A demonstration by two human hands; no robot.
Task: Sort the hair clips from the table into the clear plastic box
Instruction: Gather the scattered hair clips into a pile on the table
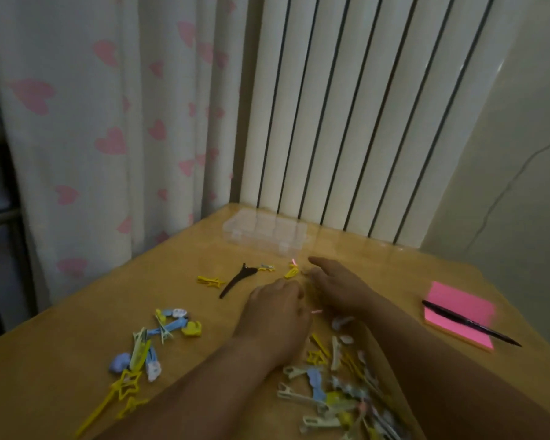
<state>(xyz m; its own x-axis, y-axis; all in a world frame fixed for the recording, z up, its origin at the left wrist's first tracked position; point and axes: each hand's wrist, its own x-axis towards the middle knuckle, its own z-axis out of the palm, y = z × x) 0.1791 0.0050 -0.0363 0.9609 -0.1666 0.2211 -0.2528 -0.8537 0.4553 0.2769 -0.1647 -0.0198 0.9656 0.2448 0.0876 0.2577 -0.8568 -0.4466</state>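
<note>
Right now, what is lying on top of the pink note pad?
A black pen lies diagonally across the pink note pad, one end reaching past its near edge. Nothing else shows on it; the strip under the pen is covered.

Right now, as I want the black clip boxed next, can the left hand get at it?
Probably yes: the black clip lies just left of the left hand, bare table between them, though its curled fingers may already hold something.
</note>
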